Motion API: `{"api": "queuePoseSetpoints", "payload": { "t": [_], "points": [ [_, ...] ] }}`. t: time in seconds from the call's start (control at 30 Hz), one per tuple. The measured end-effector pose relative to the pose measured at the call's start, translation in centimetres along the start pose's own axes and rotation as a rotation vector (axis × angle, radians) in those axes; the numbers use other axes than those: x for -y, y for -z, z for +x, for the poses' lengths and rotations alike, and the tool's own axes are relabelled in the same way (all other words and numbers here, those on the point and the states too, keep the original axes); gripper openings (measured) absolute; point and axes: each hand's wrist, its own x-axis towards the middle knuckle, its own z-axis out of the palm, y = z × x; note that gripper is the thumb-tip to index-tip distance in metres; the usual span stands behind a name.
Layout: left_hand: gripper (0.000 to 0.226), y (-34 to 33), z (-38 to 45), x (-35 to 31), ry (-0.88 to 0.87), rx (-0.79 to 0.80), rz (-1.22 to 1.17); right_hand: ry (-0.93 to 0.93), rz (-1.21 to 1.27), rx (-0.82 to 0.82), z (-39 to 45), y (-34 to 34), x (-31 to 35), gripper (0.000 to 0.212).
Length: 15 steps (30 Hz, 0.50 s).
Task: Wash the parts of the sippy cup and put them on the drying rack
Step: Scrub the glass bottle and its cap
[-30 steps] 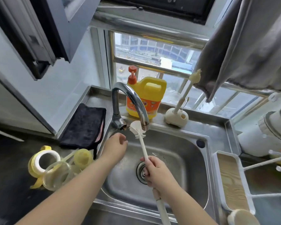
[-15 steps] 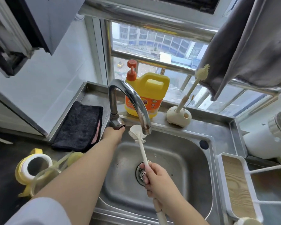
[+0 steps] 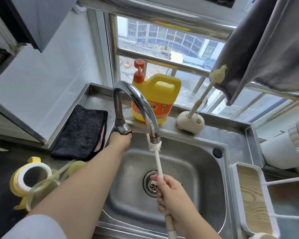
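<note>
The sippy cup parts lie on the dark counter left of the sink: a yellow lid with a white ring (image 3: 27,180), a clear cup body (image 3: 41,190), and a yellow straw piece (image 3: 75,167). My right hand (image 3: 171,195) grips the white handle of a bottle brush (image 3: 158,163), whose head sits right under the faucet spout (image 3: 154,135). My left hand (image 3: 120,141) grips the base of the faucet (image 3: 122,126); its fingers are hidden behind it. The white drying rack (image 3: 254,200) stands right of the sink.
A steel sink (image 3: 197,178) with a drain fills the middle. Behind it stand a yellow detergent jug (image 3: 160,97) and a cream brush holder (image 3: 191,122). A black cloth (image 3: 83,131) lies at the back left. Grey fabric hangs at the upper right.
My left hand moved from above the sink's left edge up to the faucet base. The brush head shifted right, from beside the spout to directly under it.
</note>
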Motion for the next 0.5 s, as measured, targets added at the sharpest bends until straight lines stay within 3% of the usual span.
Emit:
{"api": "queuePoseSetpoints", "payload": {
  "t": [0.1, 0.2, 0.3, 0.4, 0.5],
  "points": [
    [0.054, 0.0, 0.3, 0.7, -0.028, -0.057, 0.126, -0.001, -0.058, -0.038, 0.3, 0.7, 0.2, 0.027],
    [0.05, 0.2, 0.2, 1.3, -0.057, -0.048, 0.217, -0.077, 0.06, -0.018, 0.1, 0.9, 1.2, 0.025],
    [0.045, 0.8, -1.6, 0.5, -0.062, -0.03, 0.255, -0.041, 0.1, 0.016, -0.2, 0.9, 2.3, 0.022],
    [0.022, 1.6, -4.1, -1.6, -0.134, -0.222, 0.248, 0.013, 0.051, 0.054, 0.1, 1.1, 3.6, 0.024],
    [0.021, 3.1, -7.1, -5.3, -0.38, -0.361, 0.103, 0.048, -0.016, 0.098, 0.3, 1.2, 5.9, 0.023]
  ]
}}
